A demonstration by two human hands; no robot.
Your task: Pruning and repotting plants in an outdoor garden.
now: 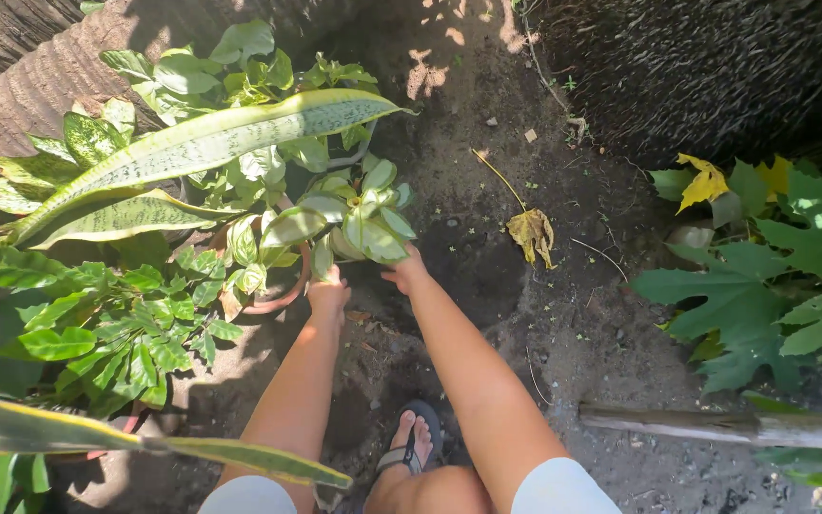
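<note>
**Desk:** What does the frame show, hands first?

**Photographer:** Seen from above, a person crouches on dark garden soil (pixel 487 143), both bare arms stretched forward. The left hand (pixel 327 293) and the right hand (pixel 405 274) reach under a small variegated plant (pixel 359 217) with pale green and cream leaves.

**Desk:** Are they gripping it?

**Photographer:** Cannot tell. The foliage covers the fingers of both hands, so how far they are curled, and whether they hold a stem, a pot or nothing, is hidden. Only the knuckles and wrists show.

**Desk:** Where does the plant sit against the hands?

**Photographer:** Directly above and just beyond them, between the two wrists, its leaves spilling over both. The left hand is just beside the rim of a terracotta pot (pixel 283 297), which lies to that hand's left.

**Desk:** And around them?

**Photographer:** A long, mottled snake-plant leaf (pixel 211 143) arches across the upper left. A dry yellow leaf (pixel 532 233) lies on the soil to the right of the hands, well apart. Broad lobed leaves (pixel 763 286) fill the right edge. A sandalled foot (pixel 411 440) rests between the arms, near the bottom.
</note>
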